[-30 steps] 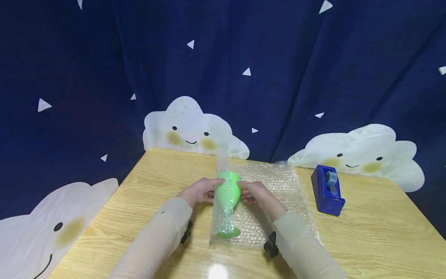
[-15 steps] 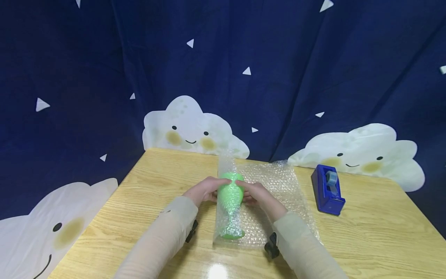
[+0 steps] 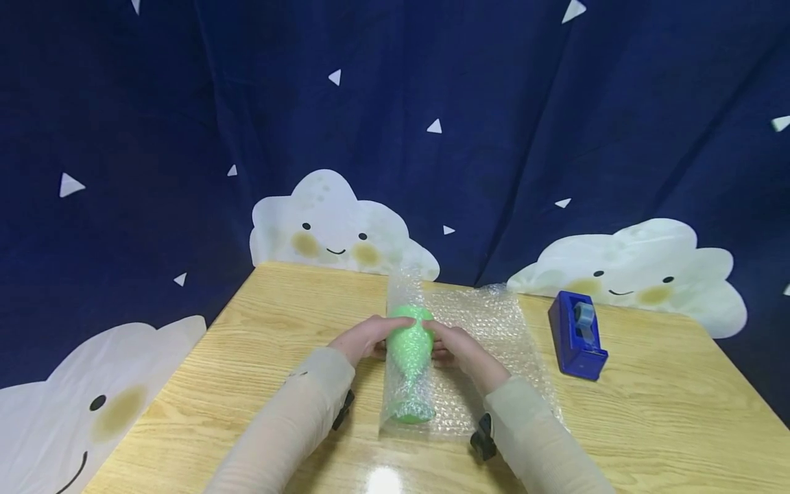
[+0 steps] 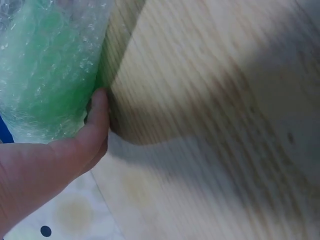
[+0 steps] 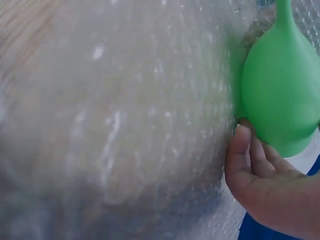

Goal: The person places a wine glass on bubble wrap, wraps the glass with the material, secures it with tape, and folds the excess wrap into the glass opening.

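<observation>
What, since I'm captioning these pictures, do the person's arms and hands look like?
The left sleeve and right sleeve are long and pale off-white; the left has a small dark mark near its end. A small black fitting shows at each wrist. The left hand and right hand are bare; no cables show.

A work spot with a backdrop, in what kind of room I cannot tell: a table [image 3: 654,405] bearing bubble wrap [image 3: 487,326] and a tape dispenser [image 3: 576,358] stands before a dark blue curtain [image 3: 382,41] with smiling clouds [image 3: 336,223].
</observation>
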Demonstrator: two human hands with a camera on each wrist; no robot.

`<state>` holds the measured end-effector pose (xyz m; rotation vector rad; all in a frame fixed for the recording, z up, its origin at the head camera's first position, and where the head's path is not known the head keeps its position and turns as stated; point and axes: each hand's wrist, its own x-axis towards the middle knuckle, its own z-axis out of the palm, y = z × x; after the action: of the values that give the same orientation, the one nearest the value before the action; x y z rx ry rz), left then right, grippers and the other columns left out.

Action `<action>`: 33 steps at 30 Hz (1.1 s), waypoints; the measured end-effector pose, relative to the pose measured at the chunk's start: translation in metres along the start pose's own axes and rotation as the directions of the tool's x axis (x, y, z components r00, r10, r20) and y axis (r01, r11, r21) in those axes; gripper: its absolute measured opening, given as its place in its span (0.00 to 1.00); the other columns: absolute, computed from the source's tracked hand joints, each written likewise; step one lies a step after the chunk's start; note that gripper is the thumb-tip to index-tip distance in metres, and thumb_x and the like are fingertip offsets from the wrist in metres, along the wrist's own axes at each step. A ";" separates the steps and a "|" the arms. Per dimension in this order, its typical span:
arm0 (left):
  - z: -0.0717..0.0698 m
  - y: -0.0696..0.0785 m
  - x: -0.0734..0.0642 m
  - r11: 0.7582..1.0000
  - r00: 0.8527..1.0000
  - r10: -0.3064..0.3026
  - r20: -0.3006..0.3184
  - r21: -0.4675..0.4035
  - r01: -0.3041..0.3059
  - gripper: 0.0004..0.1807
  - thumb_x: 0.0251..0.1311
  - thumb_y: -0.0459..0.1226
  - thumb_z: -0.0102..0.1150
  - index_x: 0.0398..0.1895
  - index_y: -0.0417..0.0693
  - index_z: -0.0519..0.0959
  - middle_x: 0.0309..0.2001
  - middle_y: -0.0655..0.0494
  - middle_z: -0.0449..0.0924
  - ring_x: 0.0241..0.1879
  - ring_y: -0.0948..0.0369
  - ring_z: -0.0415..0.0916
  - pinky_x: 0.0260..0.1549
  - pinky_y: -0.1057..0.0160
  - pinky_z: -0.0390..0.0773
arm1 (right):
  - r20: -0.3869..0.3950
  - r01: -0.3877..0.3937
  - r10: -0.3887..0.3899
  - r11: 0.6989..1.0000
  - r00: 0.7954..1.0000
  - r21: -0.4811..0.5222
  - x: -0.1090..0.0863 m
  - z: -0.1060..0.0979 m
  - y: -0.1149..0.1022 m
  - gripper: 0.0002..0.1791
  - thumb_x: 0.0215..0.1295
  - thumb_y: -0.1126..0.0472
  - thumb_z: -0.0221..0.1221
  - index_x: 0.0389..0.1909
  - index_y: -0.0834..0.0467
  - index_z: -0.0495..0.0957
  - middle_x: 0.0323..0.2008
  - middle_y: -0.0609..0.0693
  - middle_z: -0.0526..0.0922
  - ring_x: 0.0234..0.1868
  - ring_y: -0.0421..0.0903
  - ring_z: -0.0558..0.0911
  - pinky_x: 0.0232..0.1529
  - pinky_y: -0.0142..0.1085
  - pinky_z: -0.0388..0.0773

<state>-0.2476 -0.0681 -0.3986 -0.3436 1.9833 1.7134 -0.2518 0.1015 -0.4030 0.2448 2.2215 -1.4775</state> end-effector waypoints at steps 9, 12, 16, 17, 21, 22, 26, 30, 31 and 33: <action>0.005 0.001 0.000 1.000 1.000 -0.011 -0.003 0.003 0.011 0.44 0.53 0.51 0.61 0.64 0.32 0.58 0.55 0.39 0.72 0.52 0.48 0.74 0.51 0.51 0.77 | 0.042 -0.017 0.015 0.999 0.999 0.050 -0.003 -0.005 0.001 0.20 0.62 0.44 0.53 0.31 0.59 0.77 0.21 0.43 0.76 0.24 0.38 0.73 0.30 0.30 0.74; 0.006 0.000 0.000 1.000 0.999 0.016 0.031 -0.020 -0.016 0.42 0.55 0.52 0.59 0.63 0.32 0.60 0.56 0.39 0.72 0.53 0.47 0.73 0.52 0.50 0.76 | 0.042 -0.017 0.014 0.999 0.999 0.051 -0.003 -0.006 0.001 0.25 0.62 0.45 0.53 0.43 0.64 0.77 0.26 0.45 0.79 0.27 0.39 0.75 0.31 0.30 0.76; 0.002 -0.002 -0.002 0.995 0.997 0.034 0.064 -0.095 -0.028 0.39 0.59 0.54 0.51 0.65 0.35 0.60 0.57 0.35 0.68 0.55 0.45 0.71 0.53 0.47 0.75 | 0.053 -0.009 0.005 0.998 0.999 0.070 -0.003 -0.007 0.002 0.27 0.63 0.45 0.53 0.47 0.66 0.75 0.28 0.46 0.80 0.28 0.39 0.75 0.33 0.31 0.76; 0.001 -0.002 -0.002 0.993 0.997 0.033 0.070 -0.113 -0.025 0.38 0.60 0.53 0.49 0.65 0.35 0.59 0.57 0.34 0.67 0.55 0.44 0.70 0.53 0.47 0.75 | 0.058 -0.008 0.003 0.997 0.998 0.078 -0.004 -0.007 0.002 0.27 0.63 0.45 0.53 0.47 0.66 0.76 0.28 0.46 0.79 0.28 0.39 0.75 0.33 0.31 0.76; -0.004 -0.005 -0.002 0.989 0.997 0.008 0.074 -0.149 0.004 0.38 0.59 0.50 0.51 0.66 0.35 0.58 0.56 0.33 0.67 0.53 0.45 0.72 0.51 0.49 0.77 | 0.107 0.002 -0.015 0.992 0.994 0.127 -0.003 -0.010 0.005 0.20 0.64 0.46 0.52 0.38 0.60 0.77 0.25 0.43 0.79 0.28 0.38 0.75 0.35 0.31 0.75; -0.004 -0.006 -0.002 0.989 0.997 0.007 0.081 -0.145 0.005 0.38 0.59 0.50 0.52 0.65 0.34 0.58 0.56 0.33 0.67 0.53 0.45 0.72 0.51 0.50 0.77 | 0.125 0.001 -0.020 0.989 0.992 0.145 -0.002 -0.012 0.005 0.18 0.64 0.47 0.52 0.35 0.58 0.77 0.25 0.42 0.79 0.28 0.37 0.75 0.35 0.31 0.74; -0.004 -0.009 -0.001 0.995 0.996 0.012 0.086 -0.102 -0.003 0.39 0.59 0.52 0.55 0.63 0.32 0.61 0.56 0.34 0.70 0.53 0.47 0.74 0.50 0.52 0.78 | 0.191 -0.015 -0.026 0.978 0.981 0.207 0.001 -0.017 0.009 0.13 0.66 0.49 0.51 0.29 0.53 0.76 0.23 0.40 0.78 0.29 0.36 0.75 0.37 0.32 0.75; 0.000 -0.008 -0.002 0.999 0.998 0.012 0.069 -0.047 -0.008 0.39 0.57 0.55 0.56 0.62 0.34 0.64 0.54 0.36 0.73 0.52 0.49 0.75 0.50 0.54 0.78 | 0.191 -0.026 -0.022 0.970 0.981 0.240 0.003 -0.021 0.012 0.16 0.67 0.50 0.51 0.44 0.59 0.75 0.34 0.47 0.79 0.34 0.40 0.76 0.39 0.33 0.77; 0.002 -0.007 -0.002 0.999 0.998 0.009 0.063 -0.037 -0.007 0.40 0.56 0.55 0.56 0.62 0.34 0.64 0.53 0.37 0.73 0.51 0.49 0.75 0.50 0.54 0.78 | 0.187 -0.025 -0.022 0.970 0.982 0.242 0.003 -0.022 0.013 0.19 0.67 0.51 0.50 0.49 0.61 0.72 0.39 0.51 0.79 0.37 0.41 0.75 0.40 0.34 0.77; 0.005 -0.006 -0.002 1.000 0.998 0.004 0.059 -0.028 -0.003 0.41 0.55 0.56 0.57 0.62 0.34 0.64 0.53 0.38 0.74 0.51 0.49 0.75 0.51 0.54 0.77 | 0.183 -0.032 -0.015 0.968 0.983 0.250 0.004 -0.023 0.014 0.24 0.68 0.51 0.50 0.57 0.63 0.67 0.49 0.57 0.76 0.42 0.44 0.75 0.42 0.36 0.77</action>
<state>-0.2422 -0.0644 -0.4029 -0.2956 1.9206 1.7346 -0.2560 0.1279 -0.4090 0.1892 1.8854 -1.7053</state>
